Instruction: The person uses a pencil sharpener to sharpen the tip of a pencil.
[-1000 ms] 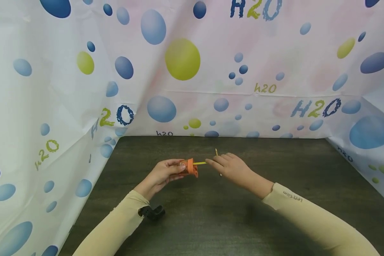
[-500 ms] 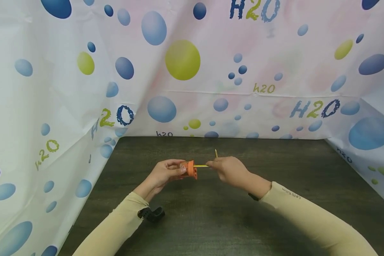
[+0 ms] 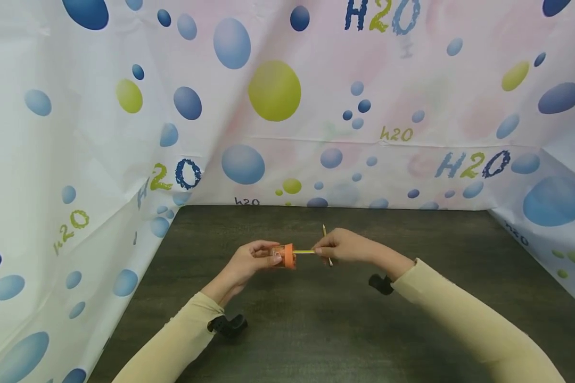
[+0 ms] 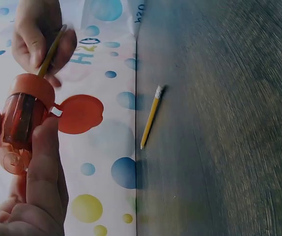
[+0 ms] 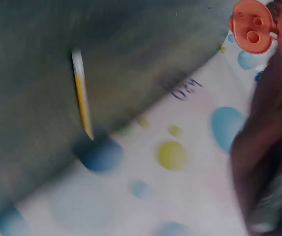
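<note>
Left hand grips a translucent orange cylindrical plastic sharpener (round orange lid hanging open); right hand pinches a slim yellow pencil entering it.

Loose pencil behind hands, room nearside

I've got long pale-yellow sleeves on my feed: the left sleeve ends well behind the left fingers, kinda creased there, and the right sleeve stops behind the right fingers. Chunky black wrist cams too, left one rounded, right one stubby, both further back than the fingertips.
</note>
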`<state>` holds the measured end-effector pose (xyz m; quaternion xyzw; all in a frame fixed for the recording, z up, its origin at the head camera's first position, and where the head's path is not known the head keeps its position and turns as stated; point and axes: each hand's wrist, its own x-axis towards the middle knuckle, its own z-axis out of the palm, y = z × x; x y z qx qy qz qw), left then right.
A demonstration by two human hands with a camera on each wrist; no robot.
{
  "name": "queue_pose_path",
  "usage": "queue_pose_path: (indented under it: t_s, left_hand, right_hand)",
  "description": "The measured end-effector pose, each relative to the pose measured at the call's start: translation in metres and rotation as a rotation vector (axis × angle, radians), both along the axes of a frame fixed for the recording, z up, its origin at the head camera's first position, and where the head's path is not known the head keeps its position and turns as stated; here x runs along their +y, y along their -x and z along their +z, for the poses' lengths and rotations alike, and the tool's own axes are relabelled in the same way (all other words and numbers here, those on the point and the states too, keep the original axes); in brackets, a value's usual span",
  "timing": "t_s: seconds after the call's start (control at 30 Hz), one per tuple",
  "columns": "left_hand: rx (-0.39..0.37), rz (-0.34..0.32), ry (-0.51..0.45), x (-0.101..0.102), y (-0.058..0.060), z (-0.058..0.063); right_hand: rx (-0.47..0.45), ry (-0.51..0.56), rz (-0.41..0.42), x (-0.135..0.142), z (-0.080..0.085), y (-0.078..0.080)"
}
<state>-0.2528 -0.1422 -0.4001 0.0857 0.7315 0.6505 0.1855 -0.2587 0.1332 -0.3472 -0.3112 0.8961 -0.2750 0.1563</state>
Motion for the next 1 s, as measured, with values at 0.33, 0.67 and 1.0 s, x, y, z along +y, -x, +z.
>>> queue_pose_path:
  t_s: [0.33, 0.67, 1.0]
  left_hand:
    - [-0.146, -0.048, -0.211, -0.005, 0.002, 0.006]
    - [0.043, -0.017, -0.034, -0.001, -0.004, 0.008]
    - [0.099, -0.028, 0.044, 0.001, -0.007, 0.007]
  right_hand:
    - [1.394, -0.169, 0.097, 0.006, -0.024, -0.022]
    - [0.717, -0.001, 0.015, 0.007, -0.025, -0.029]
    - [-0.517, 0.244, -0.117, 0.020, -0.004, -0.008]
